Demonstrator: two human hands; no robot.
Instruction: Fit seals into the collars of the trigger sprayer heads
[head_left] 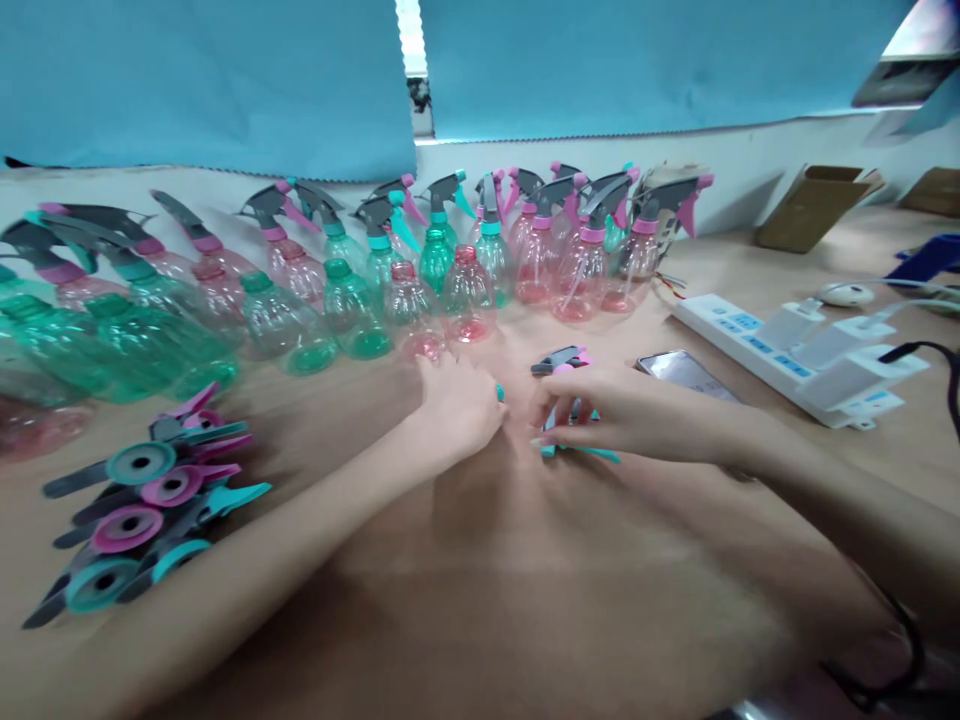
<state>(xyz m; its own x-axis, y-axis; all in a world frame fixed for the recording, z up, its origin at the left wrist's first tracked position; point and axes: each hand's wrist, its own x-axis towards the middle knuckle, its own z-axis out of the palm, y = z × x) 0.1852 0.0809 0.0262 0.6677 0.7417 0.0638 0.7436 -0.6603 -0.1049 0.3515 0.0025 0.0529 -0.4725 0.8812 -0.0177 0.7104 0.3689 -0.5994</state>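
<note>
My left hand [459,402] is closed with its back to me, in front of the pink bottles. A teal bit shows beside its thumb, but what the fingers hold is hidden. Just to the right, my right hand [600,408] has its fingers curled around a grey and teal trigger spray head [551,450]. Behind that hand lies a grey and pink spray head [559,360]. Closest to my left fingertips stands a clear pink bottle [415,310] without a top. Another open pink bottle [470,295] is beside it.
Loose spray heads [139,465] lie piled at the left. Open green bottles [356,310] and bottles with spray heads [581,265] line the wall. On the right are a phone [686,373], a power strip [739,330] with plugged chargers, and a cardboard box [810,210].
</note>
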